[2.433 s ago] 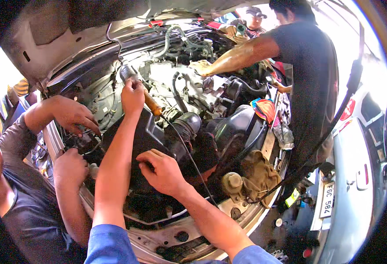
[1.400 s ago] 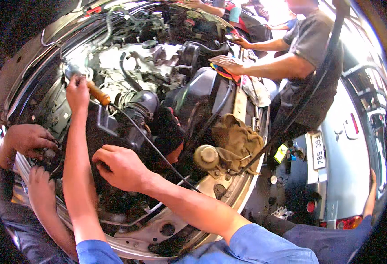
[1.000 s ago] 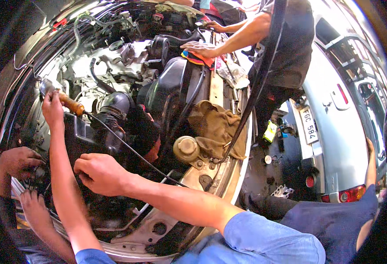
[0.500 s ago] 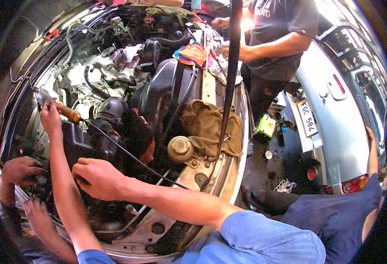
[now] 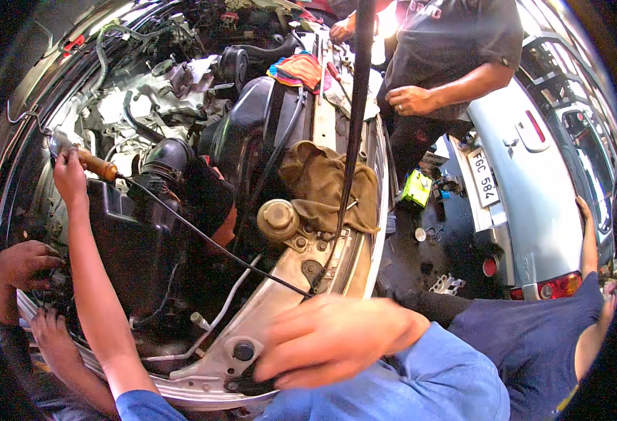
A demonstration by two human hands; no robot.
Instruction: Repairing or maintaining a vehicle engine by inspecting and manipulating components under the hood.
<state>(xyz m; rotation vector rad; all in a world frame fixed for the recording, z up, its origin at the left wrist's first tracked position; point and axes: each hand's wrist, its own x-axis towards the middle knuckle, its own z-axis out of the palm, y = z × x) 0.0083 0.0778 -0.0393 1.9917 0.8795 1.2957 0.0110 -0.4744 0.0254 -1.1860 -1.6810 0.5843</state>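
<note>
My left hand (image 5: 70,175) grips an orange-handled work lamp (image 5: 98,165) with a silver head at the left of the engine bay (image 5: 161,98). Its black cord runs down across the black plastic housing (image 5: 126,231). My right hand (image 5: 322,337), blurred, is over the front body panel (image 5: 291,266) at lower centre, fingers apart and loosely bent, with nothing visible in them. Beside the panel are a round tan reservoir (image 5: 278,219) and a brown cloth (image 5: 322,179).
Co-workers' hands (image 5: 38,266) are at left. Someone (image 5: 214,224) is low in the bay. A dark-shirted person (image 5: 449,42) stands beside a multicoloured rag (image 5: 298,70). Another (image 5: 526,337) leans beside a silver car (image 5: 533,231). A dark strut (image 5: 354,126) crosses the right side.
My right hand has moved from the middle of the housing down and right to the front panel. The standing co-worker's hand has left the rag. The view has tilted and shifted.
</note>
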